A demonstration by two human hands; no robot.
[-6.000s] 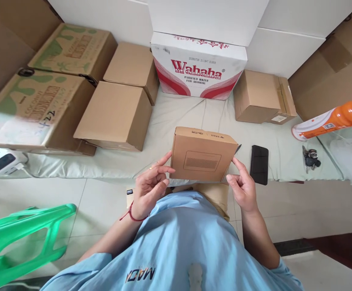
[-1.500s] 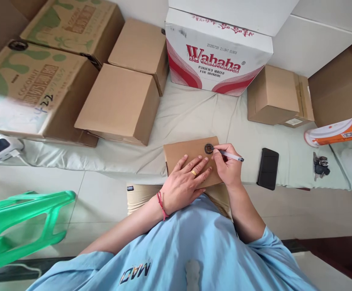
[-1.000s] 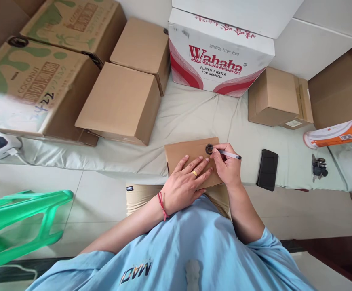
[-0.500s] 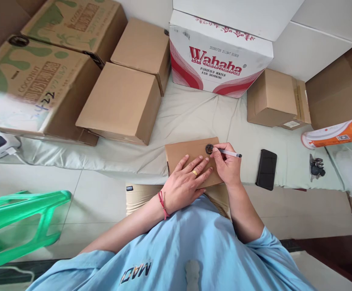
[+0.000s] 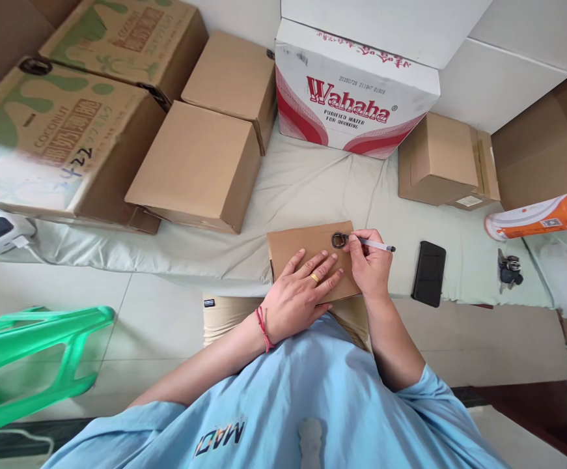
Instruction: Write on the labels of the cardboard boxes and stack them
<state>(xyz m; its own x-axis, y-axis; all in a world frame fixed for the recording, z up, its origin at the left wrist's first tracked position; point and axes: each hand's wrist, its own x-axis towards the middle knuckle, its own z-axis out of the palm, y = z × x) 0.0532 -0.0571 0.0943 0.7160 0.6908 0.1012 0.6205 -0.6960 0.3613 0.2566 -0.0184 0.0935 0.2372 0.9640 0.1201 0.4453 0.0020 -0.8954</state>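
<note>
A flat-topped brown cardboard box (image 5: 290, 244) lies at the near edge of the cloth-covered table. Spread on top of it is my left hand (image 5: 307, 283), fingers apart, with a gold ring and a red string at the wrist. My right hand (image 5: 372, 266) pinches a pen (image 5: 378, 245) with a pale barrel and dark end. The pen's front end points at a small dark ring-shaped thing (image 5: 338, 240) on the box top; its exact kind I cannot make out. The pen tip is partly hidden by my fingers.
A black phone (image 5: 429, 273), keys (image 5: 510, 268) and an orange bottle (image 5: 541, 215) lie to the right. Behind stand a white-and-red Wahaha carton (image 5: 356, 94) and brown boxes (image 5: 195, 166). A green plastic stool (image 5: 63, 352) stands at left on the floor.
My right hand has shifted slightly to the right with the pen, uncovering more of the dark ring. My left hand has stayed flat on the box.
</note>
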